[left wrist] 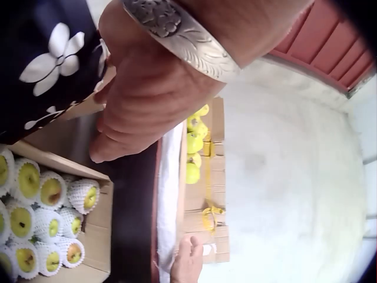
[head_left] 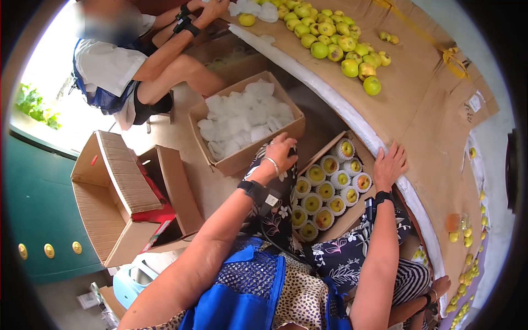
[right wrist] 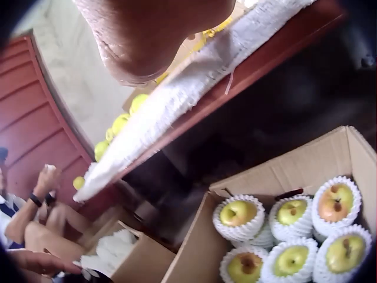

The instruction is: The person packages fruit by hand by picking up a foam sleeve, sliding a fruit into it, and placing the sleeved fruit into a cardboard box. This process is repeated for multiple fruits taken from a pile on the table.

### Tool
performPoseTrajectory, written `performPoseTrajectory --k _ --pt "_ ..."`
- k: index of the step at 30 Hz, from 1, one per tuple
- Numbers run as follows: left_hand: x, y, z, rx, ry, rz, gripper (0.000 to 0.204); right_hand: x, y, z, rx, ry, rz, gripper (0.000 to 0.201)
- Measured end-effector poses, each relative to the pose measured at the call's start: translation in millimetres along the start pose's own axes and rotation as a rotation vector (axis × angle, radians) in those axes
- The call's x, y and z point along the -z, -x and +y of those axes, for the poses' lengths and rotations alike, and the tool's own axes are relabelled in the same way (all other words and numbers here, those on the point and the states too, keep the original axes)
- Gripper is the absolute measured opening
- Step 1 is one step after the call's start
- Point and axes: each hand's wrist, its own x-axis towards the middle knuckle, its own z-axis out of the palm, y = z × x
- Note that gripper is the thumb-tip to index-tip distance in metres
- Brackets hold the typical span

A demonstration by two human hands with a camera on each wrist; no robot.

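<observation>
Beside the wearer's knee, my left hand (head_left: 281, 153) hangs with loosely bent fingers and nothing in them. It is near a cardboard box (head_left: 289, 131) heaped with white foam nets (head_left: 242, 115). My right hand (head_left: 391, 164) rests on the table's padded white edge (head_left: 352, 113), fingers spread, holding nothing. Between the two hands stands an apple box (right wrist: 288, 162). Inside it, rows of yellow-green apples (head_left: 325, 190), some blushed red, sit upright in white foam nets. The left wrist view shows my left hand (left wrist: 147, 100) above and beside that box.
Loose green apples (head_left: 330, 38) are heaped on the cardboard-covered table (head_left: 418, 115). Opposite, another person (head_left: 132, 60) sits with hands at the table. An opened carton (head_left: 126, 187) lies at left, by a light blue stool (head_left: 132, 280). Another person's hand (head_left: 440, 286) shows at lower right.
</observation>
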Motion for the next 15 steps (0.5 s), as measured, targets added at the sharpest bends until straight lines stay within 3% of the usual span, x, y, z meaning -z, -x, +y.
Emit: performPoseTrajectory --k 1,2,4,6,9,12,15 --pt "6 -2 -6 0.058 0.061 0.075 0.044 0 0 0 0.0 0.006 0.008 0.05" --pt "15 -6 -14 0.141 0.149 0.041 0.043 1 -2 4 0.005 0.019 0.019 0.05" --pt "6 -12 -59 0.273 0.155 0.202 0.044 3 -4 6 0.002 0.026 0.0 0.051" --pt "11 -14 -86 0.44 0.069 0.249 0.046 3 -3 0 -0.009 0.016 -0.014 0.051" --pt "19 -26 -134 0.504 -0.085 0.137 0.051 4 -4 2 -0.003 0.021 -0.018 0.051" --pt "26 -39 -152 0.363 -0.29 -0.016 0.054 1 -5 1 -0.008 0.016 -0.014 0.051" --pt "26 -56 -153 0.502 -0.274 -0.217 0.055 1 -5 0 -0.011 0.019 -0.019 0.051"
